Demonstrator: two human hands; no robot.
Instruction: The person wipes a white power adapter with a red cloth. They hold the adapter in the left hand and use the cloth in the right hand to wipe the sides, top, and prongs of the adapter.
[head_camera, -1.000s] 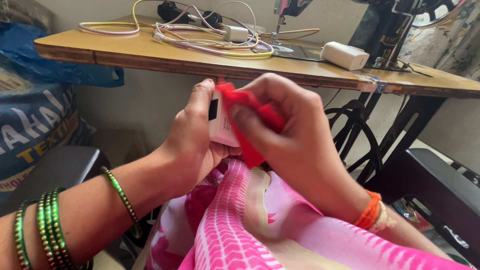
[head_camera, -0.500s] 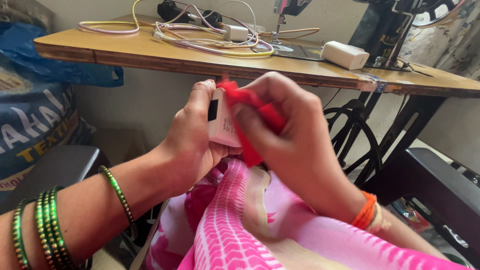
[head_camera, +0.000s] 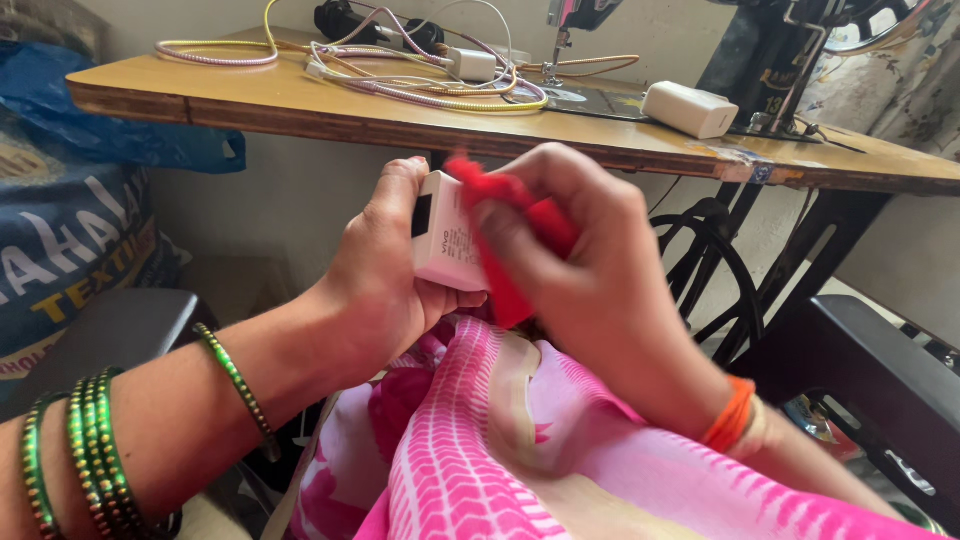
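My left hand (head_camera: 385, 275) grips a small white charger block (head_camera: 447, 243) with a dark socket on its end, held up in front of me below the table edge. My right hand (head_camera: 590, 265) presses a bunched red cloth (head_camera: 510, 225) against the side of the block; the hand looks motion-blurred. Green bangles ring my left forearm and an orange band sits on my right wrist. Pink patterned fabric (head_camera: 470, 440) lies over my lap beneath both hands.
A wooden sewing table (head_camera: 300, 105) stands ahead with tangled cables (head_camera: 420, 75), a white adapter (head_camera: 470, 65), a second white block (head_camera: 690, 108) and a sewing machine (head_camera: 790, 50). Its black iron treadle frame (head_camera: 720, 270) is at right. A blue printed sack (head_camera: 70, 230) is left.
My right hand with the red cloth has shifted slightly down along the white block. The left hand keeps the block in the same place.
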